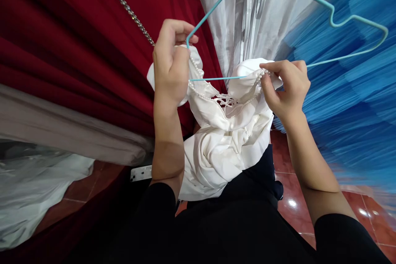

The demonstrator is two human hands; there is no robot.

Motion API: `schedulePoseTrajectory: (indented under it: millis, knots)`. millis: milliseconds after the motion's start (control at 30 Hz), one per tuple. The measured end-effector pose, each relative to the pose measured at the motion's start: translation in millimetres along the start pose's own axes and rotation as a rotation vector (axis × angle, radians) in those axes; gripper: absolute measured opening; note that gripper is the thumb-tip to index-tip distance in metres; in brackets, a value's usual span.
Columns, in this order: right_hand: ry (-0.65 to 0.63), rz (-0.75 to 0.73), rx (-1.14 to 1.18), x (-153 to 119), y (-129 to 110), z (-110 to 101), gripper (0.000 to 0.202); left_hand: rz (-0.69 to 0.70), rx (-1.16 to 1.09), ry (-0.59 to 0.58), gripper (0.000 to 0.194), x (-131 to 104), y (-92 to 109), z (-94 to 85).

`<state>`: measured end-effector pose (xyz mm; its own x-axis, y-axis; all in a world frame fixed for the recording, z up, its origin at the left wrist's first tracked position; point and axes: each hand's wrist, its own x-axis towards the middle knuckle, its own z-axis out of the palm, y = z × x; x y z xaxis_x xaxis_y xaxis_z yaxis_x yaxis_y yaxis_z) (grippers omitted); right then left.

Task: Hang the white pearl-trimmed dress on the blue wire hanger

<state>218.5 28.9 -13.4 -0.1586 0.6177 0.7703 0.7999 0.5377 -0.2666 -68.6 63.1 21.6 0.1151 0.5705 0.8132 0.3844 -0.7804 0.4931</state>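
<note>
A white dress [213,156] with pearl-beaded trim and lacing at the neckline hangs bunched in front of me, its lower part over my lap. My left hand [170,64] is closed at the left end of a light-blue hanger [216,3], gripping it together with the dress's left shoulder. On the other side my right hand [287,84] pinches the pearl-edged right shoulder between thumb and fingers. The hanger's bottom bar runs across the neckline and passes behind my right hand; its notched right end sticks out beyond, outside the dress.
Dark red fabric [93,41] with a beaded strand [126,6] hangs on the left. White cloth [216,20] hangs behind, and blue tulle [346,90] fills the right. A white phone [140,173] lies by my left elbow. Red tiles [291,189] cover the floor.
</note>
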Motion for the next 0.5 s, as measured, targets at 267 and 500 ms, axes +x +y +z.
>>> schedulePoseTrajectory:
  millis: [267,500]
  knots:
    - [-0.012,-0.008,0.023,-4,-5,2,0.024,0.218,0.070,0.092,0.034,-16,60,63.3]
    - [-0.024,-0.167,0.058,-5,0,-10,0.014,-0.036,0.190,-0.122,0.031,-42,68,86.1]
